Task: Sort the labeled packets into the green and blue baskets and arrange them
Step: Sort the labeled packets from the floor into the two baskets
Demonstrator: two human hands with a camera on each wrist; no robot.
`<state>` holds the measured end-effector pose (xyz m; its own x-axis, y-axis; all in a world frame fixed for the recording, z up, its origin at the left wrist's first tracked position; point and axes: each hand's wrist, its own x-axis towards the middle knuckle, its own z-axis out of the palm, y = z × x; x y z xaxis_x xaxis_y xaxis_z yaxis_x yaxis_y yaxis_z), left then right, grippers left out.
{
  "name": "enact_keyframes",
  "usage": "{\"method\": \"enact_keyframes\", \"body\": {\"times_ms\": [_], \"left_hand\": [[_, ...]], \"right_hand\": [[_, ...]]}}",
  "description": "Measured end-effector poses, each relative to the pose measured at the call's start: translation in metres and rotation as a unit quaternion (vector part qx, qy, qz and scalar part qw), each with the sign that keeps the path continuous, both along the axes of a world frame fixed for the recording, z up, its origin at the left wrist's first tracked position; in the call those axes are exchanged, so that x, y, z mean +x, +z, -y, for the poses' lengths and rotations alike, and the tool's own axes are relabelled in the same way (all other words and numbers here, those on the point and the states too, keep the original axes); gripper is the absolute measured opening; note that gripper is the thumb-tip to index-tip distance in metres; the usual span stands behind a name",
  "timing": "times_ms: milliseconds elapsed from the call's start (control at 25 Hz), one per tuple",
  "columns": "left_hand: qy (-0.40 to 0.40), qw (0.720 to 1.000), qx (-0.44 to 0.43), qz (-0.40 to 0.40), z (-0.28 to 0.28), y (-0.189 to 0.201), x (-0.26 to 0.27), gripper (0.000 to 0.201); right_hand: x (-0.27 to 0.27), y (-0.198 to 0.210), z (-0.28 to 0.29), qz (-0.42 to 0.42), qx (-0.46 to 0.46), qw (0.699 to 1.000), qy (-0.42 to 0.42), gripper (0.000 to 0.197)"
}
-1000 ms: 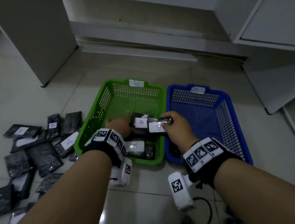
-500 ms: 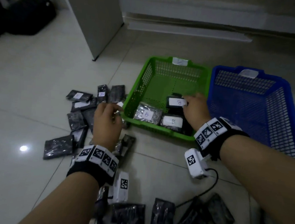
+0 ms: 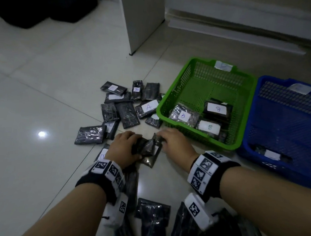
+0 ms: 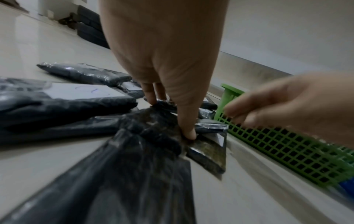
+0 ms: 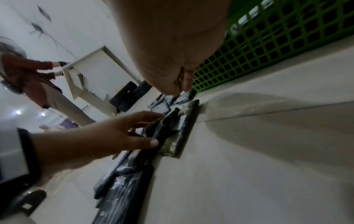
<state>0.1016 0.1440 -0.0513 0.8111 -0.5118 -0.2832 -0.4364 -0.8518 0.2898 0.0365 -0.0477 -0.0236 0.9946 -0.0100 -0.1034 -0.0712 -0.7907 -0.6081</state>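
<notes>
A person kneels over a pale tiled floor (image 3: 41,94), both hands meeting on a dark, glossy plastic-wrapped packet (image 3: 144,148) just in front of the green plastic mesh basket (image 3: 184,77). The left hand (image 3: 124,149) grips the packet, thumb on its near side and fingers curled over the top, as the left wrist view shows. The right hand (image 3: 175,143) reaches its fingers to the packet's far edge; whether they pinch it or only touch it cannot be told. A second flat packet (image 3: 152,159) lies on the floor under the first.

Inside the green basket, near its front wall, lie three packets with white labels marked "B" (image 3: 209,126). The blue plastic mesh basket (image 3: 289,113) stands touching the green one on its right and holds one packet with a white label (image 3: 271,155) at its front.

A loose heap of black packets (image 3: 125,106), some labelled "A", spreads over the floor left of the green basket. More packets (image 3: 152,216) lie close beneath the person's forearms.
</notes>
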Motion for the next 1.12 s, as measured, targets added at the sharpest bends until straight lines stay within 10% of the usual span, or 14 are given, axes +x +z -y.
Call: {"method": "enact_keyframes", "body": {"times_ms": [120, 520, 840, 1120], "left_hand": [[-0.004, 0.999, 0.004, 0.044, -0.006, 0.007, 0.003, 0.049], [0.131, 0.973, -0.183, -0.052, 0.009, 0.03, 0.004, 0.038], [0.277, 0.815, -0.413, -0.299, 0.024, 0.044, 0.004, 0.021], [0.252, 0.739, -0.545, -0.305, 0.043, 0.077, 0.005, 0.025]], "right_hand": [[0.007, -0.024, -0.008, -0.07, -0.076, 0.992, 0.074, 0.062], [-0.01, -0.014, 0.018, -0.158, -0.116, 0.977, 0.085, 0.031], [-0.036, 0.051, 0.044, -0.21, 0.048, 0.975, 0.052, 0.015], [-0.048, 0.079, 0.077, 0.04, 0.091, 0.994, -0.035, 0.021]]}}
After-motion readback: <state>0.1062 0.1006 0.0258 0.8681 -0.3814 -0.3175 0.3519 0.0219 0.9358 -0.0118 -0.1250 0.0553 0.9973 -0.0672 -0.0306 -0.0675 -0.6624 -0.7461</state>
